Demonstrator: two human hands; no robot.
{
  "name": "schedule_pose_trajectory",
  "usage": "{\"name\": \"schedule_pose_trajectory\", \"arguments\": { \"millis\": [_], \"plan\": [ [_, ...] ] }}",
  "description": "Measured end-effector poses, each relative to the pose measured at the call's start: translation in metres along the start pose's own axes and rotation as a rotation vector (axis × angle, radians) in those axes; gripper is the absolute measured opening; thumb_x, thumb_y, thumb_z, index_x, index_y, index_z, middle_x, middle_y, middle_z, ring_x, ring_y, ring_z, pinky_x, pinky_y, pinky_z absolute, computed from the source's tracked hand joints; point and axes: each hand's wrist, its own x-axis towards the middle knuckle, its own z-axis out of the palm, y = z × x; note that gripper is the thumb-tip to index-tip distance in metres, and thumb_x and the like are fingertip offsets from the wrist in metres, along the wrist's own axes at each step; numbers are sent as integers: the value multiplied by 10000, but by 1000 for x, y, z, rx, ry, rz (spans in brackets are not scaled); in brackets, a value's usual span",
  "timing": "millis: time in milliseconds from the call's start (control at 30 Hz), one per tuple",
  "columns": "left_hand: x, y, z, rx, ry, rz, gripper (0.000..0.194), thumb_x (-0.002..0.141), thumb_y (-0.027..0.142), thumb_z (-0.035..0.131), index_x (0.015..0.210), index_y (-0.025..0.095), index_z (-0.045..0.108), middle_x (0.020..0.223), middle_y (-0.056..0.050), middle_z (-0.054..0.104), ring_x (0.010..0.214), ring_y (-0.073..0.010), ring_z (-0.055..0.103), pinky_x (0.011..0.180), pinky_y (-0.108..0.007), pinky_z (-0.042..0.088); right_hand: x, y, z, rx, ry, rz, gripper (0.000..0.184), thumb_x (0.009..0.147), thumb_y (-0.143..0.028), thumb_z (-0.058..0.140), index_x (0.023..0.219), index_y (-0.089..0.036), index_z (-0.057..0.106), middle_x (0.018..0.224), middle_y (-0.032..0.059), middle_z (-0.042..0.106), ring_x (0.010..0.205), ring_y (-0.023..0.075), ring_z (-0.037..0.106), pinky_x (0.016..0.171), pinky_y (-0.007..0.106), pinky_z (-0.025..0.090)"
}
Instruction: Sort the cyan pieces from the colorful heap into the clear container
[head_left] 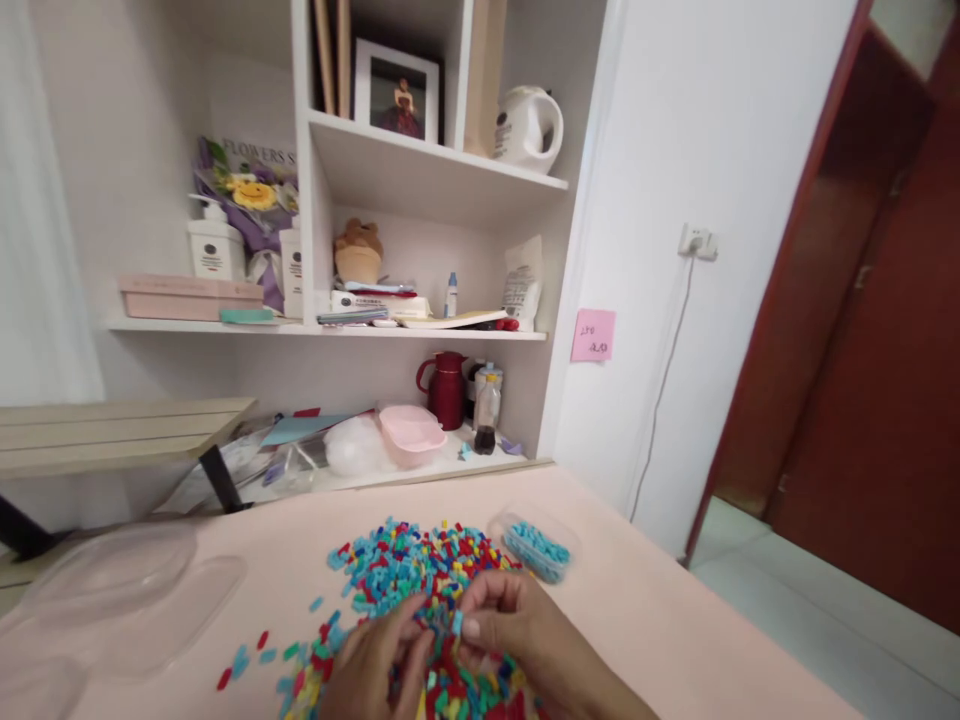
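A loose heap of small plastic building pieces [397, 565] in blue, red, yellow and green covers the middle of the table. Over its near part, my right hand [510, 625] pinches a light blue building piece [457, 622] between thumb and fingertips. Close beside it on the left, my left hand [379, 660] hovers low over the pieces, its fingers bent and a little apart, with nothing visible in them. Just beyond my right hand stands a clear plastic container [568, 565] filled with light blue pieces.
Clear plastic lids or trays [180, 630] lie on the pink tabletop [675, 640] at left. A few stray pieces are scattered near them. Behind the table, a white shelf [435, 180] holds a pink bowl [412, 430], a red jug [448, 390] and a bottle [486, 415].
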Motion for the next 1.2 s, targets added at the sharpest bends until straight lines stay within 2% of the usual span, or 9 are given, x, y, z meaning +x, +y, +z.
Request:
{"name": "schedule_pose_trajectory", "arguments": {
  "millis": [67, 167, 300, 467, 567, 733, 900, 1033, 1200],
  "plan": [
    [6, -2, -9, 13, -23, -62, 287, 904, 470, 510, 1059, 294, 677, 751, 16, 728, 619, -147, 684, 657, -261, 572, -3, -4, 2, 37, 1, 13, 378, 575, -402, 862, 735, -124, 661, 608, 38, 682, 566, 140, 622, 550, 224, 413],
    [12, -5, -19, 14, -124, -93, 251, 868, 452, 569, 1017, 282, 677, 801, 20, 744, 649, -155, 705, 614, -249, 577, -3, -5, 3, 96, -20, 18, 388, 565, -411, 866, 729, -120, 667, 603, 38, 683, 562, 140, 630, 567, 234, 441],
    [13, 1, -21, -12, -147, -122, 285, 903, 428, 517, 1106, 279, 649, 838, 19, 747, 676, -154, 714, 684, -274, 587, 0, 0, 4, 149, -27, 31, 413, 539, -406, 881, 743, -114, 672, 608, 36, 679, 559, 137, 626, 564, 246, 466],
    [18, 10, -24, -78, -288, -6, 315, 890, 365, 551, 1180, 277, 635, 857, 15, 756, 722, -150, 727, 661, -241, 594, 5, 11, 3, 193, -32, 51, 429, 544, -431, 874, 740, -116, 659, 579, 25, 657, 550, 139, 617, 534, 244, 461],
    [21, 10, -25, -70, -331, 58, 346, 881, 303, 571, 1223, 280, 612, 941, 7, 756, 780, -146, 727, 692, -234, 596, 7, 13, 3, 172, -42, 56, 421, 552, -431, 871, 731, -112, 662, 569, 24, 653, 541, 137, 614, 536, 245, 464],
    [20, 7, -22, -114, -339, 172, 296, 873, 262, 597, 1165, 286, 638, 968, 2, 751, 818, -130, 722, 717, -198, 586, 6, 11, 2, 142, -89, 88, 365, 582, -377, 868, 731, -113, 665, 633, 33, 683, 552, 120, 618, 562, 240, 475],
    [19, 13, -16, -154, -287, 137, 193, 909, 337, 545, 994, 254, 697, 864, -18, 749, 751, -135, 717, 666, -199, 587, 6, 12, 0, 129, -117, 111, 353, 590, -359, 871, 731, -110, 663, 603, 28, 675, 548, 124, 622, 571, 237, 466],
    [20, 17, -17, -94, -209, 146, 190, 915, 323, 530, 955, 249, 701, 834, -9, 747, 724, -130, 713, 659, -201, 585, 4, 15, 2, 167, -118, 79, 374, 619, -391, 849, 792, -123, 653, 656, 34, 691, 552, 131, 638, 570, 235, 460],
    [20, 14, -20, 56, -239, 149, 210, 913, 295, 523, 999, 276, 713, 886, -13, 705, 788, -133, 688, 701, -224, 569, 4, 17, 5, 161, -144, 79, 423, 597, -392, 864, 840, -128, 639, 734, 44, 713, 567, 128, 649, 581, 239, 476]
  ]
}}
